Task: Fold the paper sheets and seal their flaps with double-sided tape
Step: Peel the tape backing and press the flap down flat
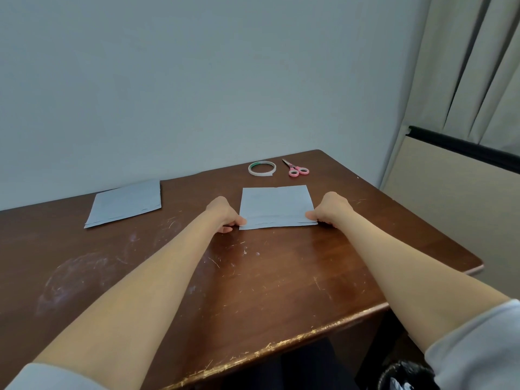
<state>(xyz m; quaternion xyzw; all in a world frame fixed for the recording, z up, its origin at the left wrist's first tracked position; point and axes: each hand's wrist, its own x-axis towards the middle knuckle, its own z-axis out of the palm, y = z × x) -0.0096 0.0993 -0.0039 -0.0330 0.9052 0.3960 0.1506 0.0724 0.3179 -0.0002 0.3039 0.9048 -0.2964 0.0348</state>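
Observation:
A folded pale sheet of paper [276,205] lies flat on the brown table [253,277], with a narrow flap along its near edge. My left hand [225,213] pinches the near left corner of that sheet. My right hand [327,211] pinches the near right corner. A stack of pale sheets [126,202] lies to the left, apart from both hands. A roll of double-sided tape [261,168] rests flat behind the sheet, near the wall.
Pink-handled scissors [297,168] lie right of the tape roll. The table's right edge runs close past my right arm, and its worn front edge is near my body. A wall stands behind the table; a curtain [464,66] hangs at the right.

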